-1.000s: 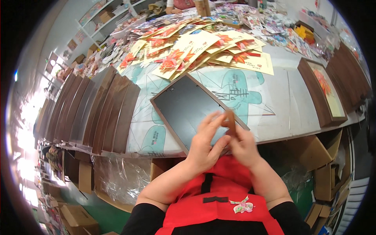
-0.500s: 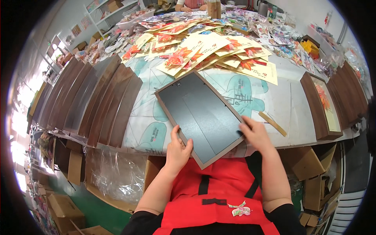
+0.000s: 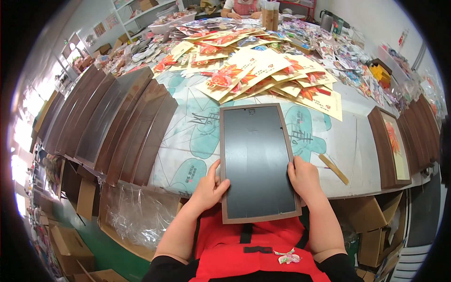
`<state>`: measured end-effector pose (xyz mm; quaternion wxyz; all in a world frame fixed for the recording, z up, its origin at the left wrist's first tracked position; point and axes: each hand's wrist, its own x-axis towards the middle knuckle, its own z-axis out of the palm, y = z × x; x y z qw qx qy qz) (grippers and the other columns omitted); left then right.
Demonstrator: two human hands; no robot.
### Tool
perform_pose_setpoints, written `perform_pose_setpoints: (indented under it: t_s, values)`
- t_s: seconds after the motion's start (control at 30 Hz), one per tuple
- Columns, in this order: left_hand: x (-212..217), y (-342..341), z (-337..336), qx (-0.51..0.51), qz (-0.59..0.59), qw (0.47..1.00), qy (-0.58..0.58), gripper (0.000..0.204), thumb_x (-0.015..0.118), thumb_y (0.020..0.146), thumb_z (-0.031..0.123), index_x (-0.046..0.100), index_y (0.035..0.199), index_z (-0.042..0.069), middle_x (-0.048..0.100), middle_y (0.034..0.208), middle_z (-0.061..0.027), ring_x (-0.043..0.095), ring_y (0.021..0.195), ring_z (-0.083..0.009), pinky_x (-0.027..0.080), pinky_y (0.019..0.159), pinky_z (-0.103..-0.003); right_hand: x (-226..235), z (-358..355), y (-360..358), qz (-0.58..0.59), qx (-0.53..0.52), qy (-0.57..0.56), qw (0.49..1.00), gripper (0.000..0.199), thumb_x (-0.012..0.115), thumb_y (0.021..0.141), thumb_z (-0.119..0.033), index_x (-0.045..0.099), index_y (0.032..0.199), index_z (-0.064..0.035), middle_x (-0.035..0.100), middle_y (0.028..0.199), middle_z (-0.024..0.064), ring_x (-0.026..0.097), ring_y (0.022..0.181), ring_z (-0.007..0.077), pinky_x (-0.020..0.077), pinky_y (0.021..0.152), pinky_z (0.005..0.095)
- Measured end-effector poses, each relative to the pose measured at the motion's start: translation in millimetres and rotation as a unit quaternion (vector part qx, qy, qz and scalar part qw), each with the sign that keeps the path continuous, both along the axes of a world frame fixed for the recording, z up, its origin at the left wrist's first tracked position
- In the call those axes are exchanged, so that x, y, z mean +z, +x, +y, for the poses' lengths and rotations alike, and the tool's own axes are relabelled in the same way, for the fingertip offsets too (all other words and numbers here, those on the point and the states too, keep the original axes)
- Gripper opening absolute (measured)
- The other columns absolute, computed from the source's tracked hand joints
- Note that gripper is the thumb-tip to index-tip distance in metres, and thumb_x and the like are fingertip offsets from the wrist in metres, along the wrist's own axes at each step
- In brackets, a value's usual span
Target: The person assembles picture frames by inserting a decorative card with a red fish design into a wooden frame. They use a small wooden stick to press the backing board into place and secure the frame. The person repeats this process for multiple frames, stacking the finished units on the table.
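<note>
Okay, both hands are on the job: left hand (image 3: 209, 189) grips the left edge of a brown rectangular frame with a dark grey, flat back panel (image 3: 256, 160), thumb over the rim; right hand (image 3: 304, 177) grips the right edge, its underside fingers hidden. Frame is front and centre, near end past the table edge above the red apron (image 3: 263, 230), far end over the white table covering with teal shapes (image 3: 345, 141). Can't tell if it rests on the table or is held just clear.

Progress, my read: panel sits inside the rim all round, so this unit looks mostly closed up. Small dark bits along the inner edge could be tabs; too small to confirm they're all down. Thin tan flat strip (image 3: 333, 169) lies loose to the right, in neither hand.

Elsewhere: one brown upright frame with an orange flower-like picture (image 3: 383, 145) at right looks finished. Cream cards with orange artwork (image 3: 263, 66) are heaped loose, apparently unframed. Row of dark brown frames (image 3: 112, 122) stands at left; fill state unclear.
</note>
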<state>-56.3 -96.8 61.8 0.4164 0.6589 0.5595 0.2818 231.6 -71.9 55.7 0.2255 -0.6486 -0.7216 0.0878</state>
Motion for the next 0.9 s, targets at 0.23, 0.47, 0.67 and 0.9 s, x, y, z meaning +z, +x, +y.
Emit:
perform_pose_setpoints:
  t_s: [0.23, 0.47, 0.67, 0.9]
  values:
    - [-13, 3, 117, 0.157, 0.107, 0.972, 0.135, 0.056, 0.058, 0.087, 0.032, 0.044, 0.126, -0.005, 0.063, 0.071, -0.0213, 0.063, 0.072, -0.0382, 0.047, 0.067, -0.045, 20, 14, 8, 0.175, 0.029, -0.078, 0.981, 0.036, 0.062, 0.084, -0.028, 0.06, 0.1, 0.0041, 0.062, 0.066, 0.0202, 0.062, 0.062, 0.0376, 0.0493, 0.059, 0.0436]
    - [-25, 11, 154, 0.164, 0.135, 0.963, 0.167, 0.033, 0.055, 0.088, 0.026, 0.056, 0.105, -0.002, 0.064, 0.076, -0.0235, 0.062, 0.077, -0.0422, 0.047, 0.07, -0.048, 3, 100, -12, 0.047, -0.043, 0.03, 0.998, 0.038, 0.065, 0.083, -0.035, 0.063, 0.091, 0.0021, 0.065, 0.072, 0.0205, 0.063, 0.068, 0.0375, 0.0496, 0.062, 0.0448]
    - [-25, 10, 148, 0.185, 0.133, 0.961, 0.159, 0.032, 0.054, 0.088, 0.027, 0.056, 0.103, -0.002, 0.064, 0.075, -0.0238, 0.061, 0.077, -0.0432, 0.047, 0.07, -0.049, -3, 117, -21, -0.023, -0.046, 0.036, 0.998, 0.032, 0.061, 0.085, -0.029, 0.059, 0.074, 0.0003, 0.063, 0.068, 0.0204, 0.063, 0.065, 0.0375, 0.0506, 0.059, 0.046]
    - [-8, 19, 143, 0.182, 0.205, 0.952, 0.138, 0.035, 0.055, 0.088, 0.024, 0.054, 0.111, -0.002, 0.061, 0.103, -0.0242, 0.06, 0.094, -0.0397, 0.047, 0.079, -0.045, -11, 122, -21, -0.03, -0.038, 0.073, 0.996, 0.03, 0.056, 0.086, -0.025, 0.059, 0.073, 0.0013, 0.062, 0.063, 0.0207, 0.062, 0.059, 0.0382, 0.0504, 0.057, 0.0466]
